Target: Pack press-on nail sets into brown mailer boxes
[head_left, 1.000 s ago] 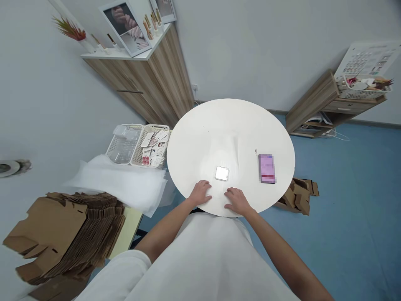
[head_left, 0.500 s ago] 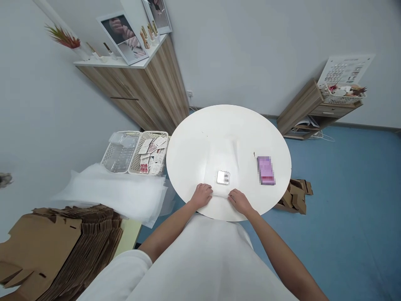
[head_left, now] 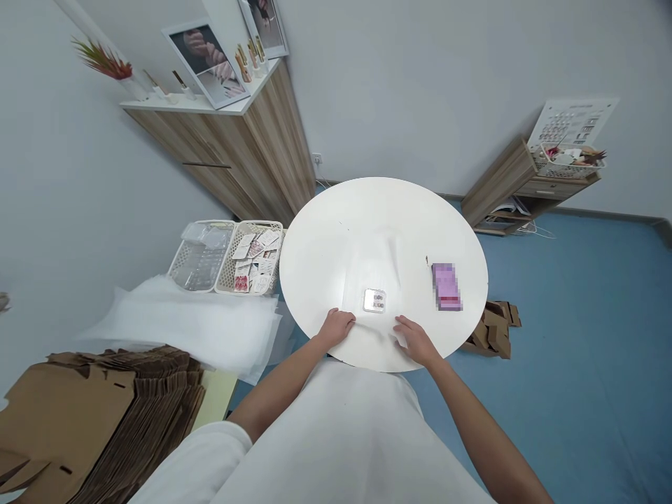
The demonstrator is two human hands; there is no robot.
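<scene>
A thin translucent white wrapping sheet [head_left: 367,262] lies on the round white table [head_left: 315,231]. A small clear case [head_left: 374,300], with several small dark pieces in its right part, rests on the sheet near its front edge. My left hand [head_left: 337,327] is closed on the sheet's near left corner, to the lower left of the case. To the lower right of the case, my right hand [head_left: 416,339] is open, with thumb and fingers apart beside the sheet's near right corner. The sheet's front edge is slightly lifted and wrinkled between the hands.
A pixelated purple packet [head_left: 446,287] lies right on the table. Left of it stand a basket of cards [head_left: 257,259] and a basket of clear cases [head_left: 202,259]. Nearer are stacked white sheets [head_left: 183,322] and flattened cardboard boxes [head_left: 105,413]. A cardboard pile [head_left: 493,332] sits at right.
My right hand has moved a little right, and its fingers have spread away from the sheet's front edge. My left hand stays at the left corner.
</scene>
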